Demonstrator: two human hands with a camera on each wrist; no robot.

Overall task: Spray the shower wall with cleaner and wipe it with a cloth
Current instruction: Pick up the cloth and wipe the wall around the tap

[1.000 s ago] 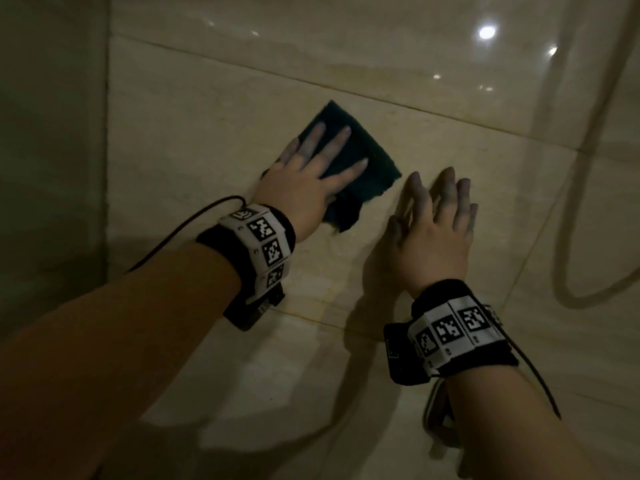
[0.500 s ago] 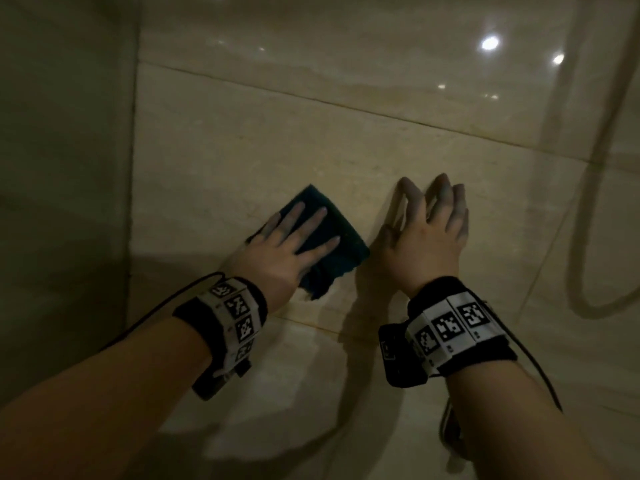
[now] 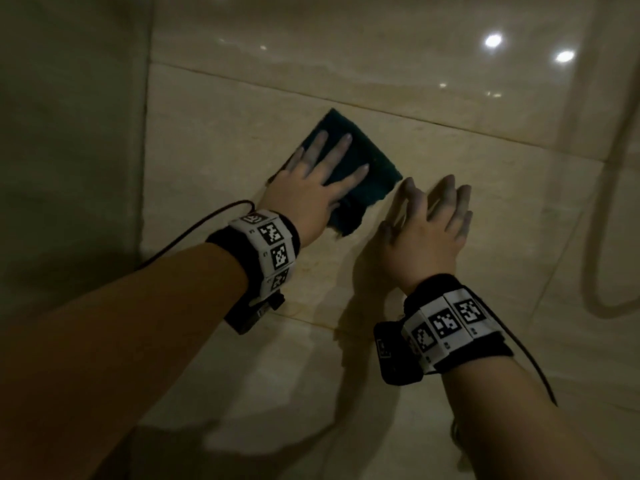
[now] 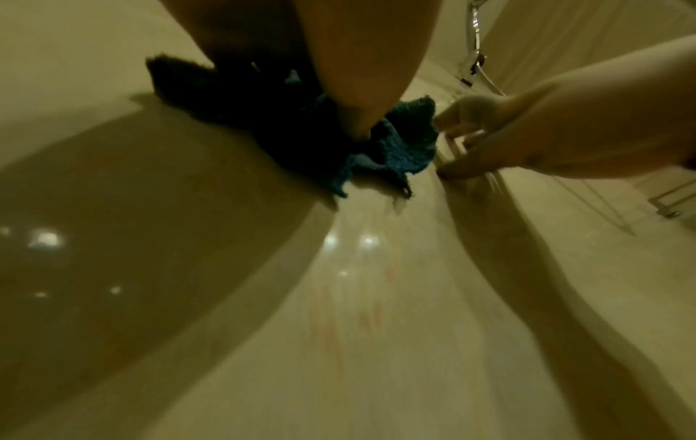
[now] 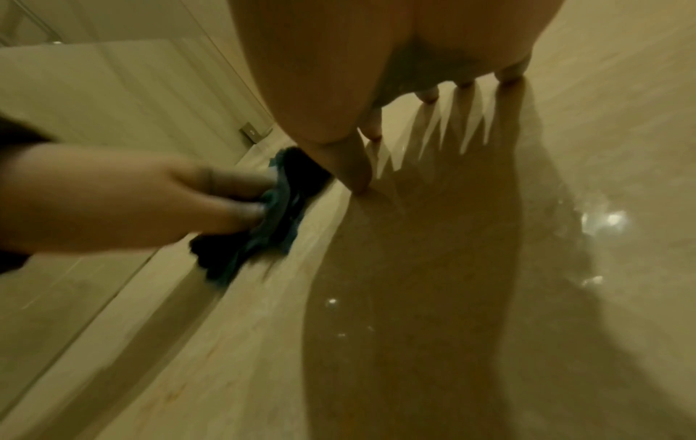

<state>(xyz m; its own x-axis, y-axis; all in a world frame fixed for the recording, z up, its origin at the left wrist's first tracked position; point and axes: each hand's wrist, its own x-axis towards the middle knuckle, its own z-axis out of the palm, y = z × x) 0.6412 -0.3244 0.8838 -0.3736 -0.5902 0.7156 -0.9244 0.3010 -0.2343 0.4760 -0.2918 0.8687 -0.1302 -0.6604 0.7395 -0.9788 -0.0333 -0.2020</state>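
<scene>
A dark teal cloth (image 3: 372, 157) lies flat against the beige tiled shower wall (image 3: 214, 133). My left hand (image 3: 322, 174) presses it to the wall with straight, spread fingers. The cloth (image 4: 399, 140) shows bunched under my palm in the left wrist view, and as cloth (image 5: 271, 214) under my left hand (image 5: 150, 202) in the right wrist view. My right hand (image 3: 429, 220) rests on the bare wall just right of the cloth, fingers spread, fingertips (image 5: 429, 96) touching the tile. No spray bottle is in view.
A corner with a darker side wall (image 3: 69, 168) runs down the left. A shower hose (image 3: 602, 202) hangs in a loop at the right edge. Chrome shower fittings (image 4: 472, 56) show far off in the left wrist view. Ceiling lights reflect on the glossy tiles.
My left hand has slid the cloth down the wall and back up toward the grout line. My right hand has stayed on the wall beside it.
</scene>
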